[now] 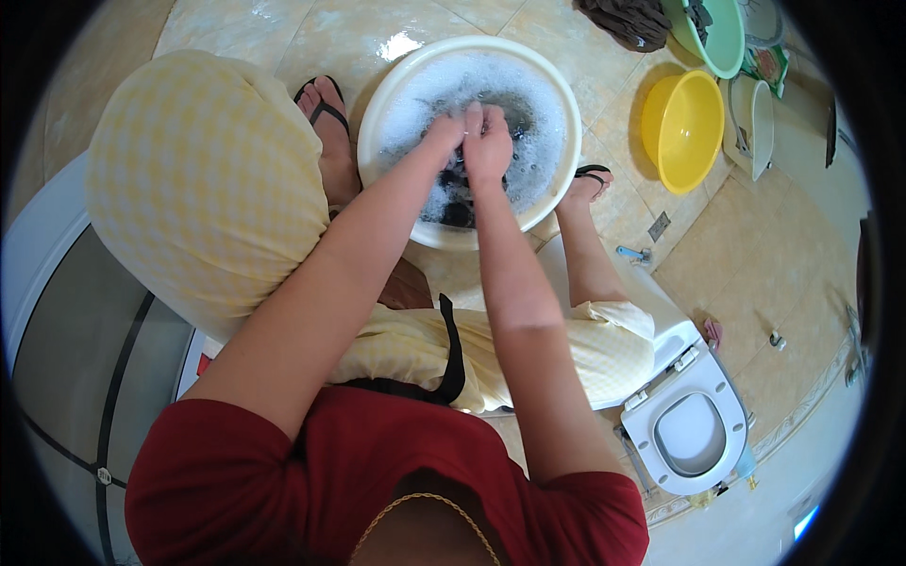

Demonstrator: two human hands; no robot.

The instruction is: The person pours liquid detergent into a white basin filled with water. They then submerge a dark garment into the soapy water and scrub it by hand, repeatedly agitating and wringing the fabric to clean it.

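A round white basin (376,104) full of sudsy water stands on the tiled floor between my feet. Dark wet cloth (460,213) lies in the foam, partly under the surface. Both my hands are together over the middle of the basin. My left hand (445,134) is curled with its fingers closed on the dark cloth. Right beside it, my right hand (488,141) is also closed, touching the left and gripping the same cloth. Foam and the hands themselves hide most of what is between the fingers.
To the right stand a yellow basin (662,123) and a green basin (729,47) with dark cloth in it. A dark garment (628,21) lies on the floor nearby. A toilet (651,429) is at the lower right, a floor drain (659,224) near my right foot.
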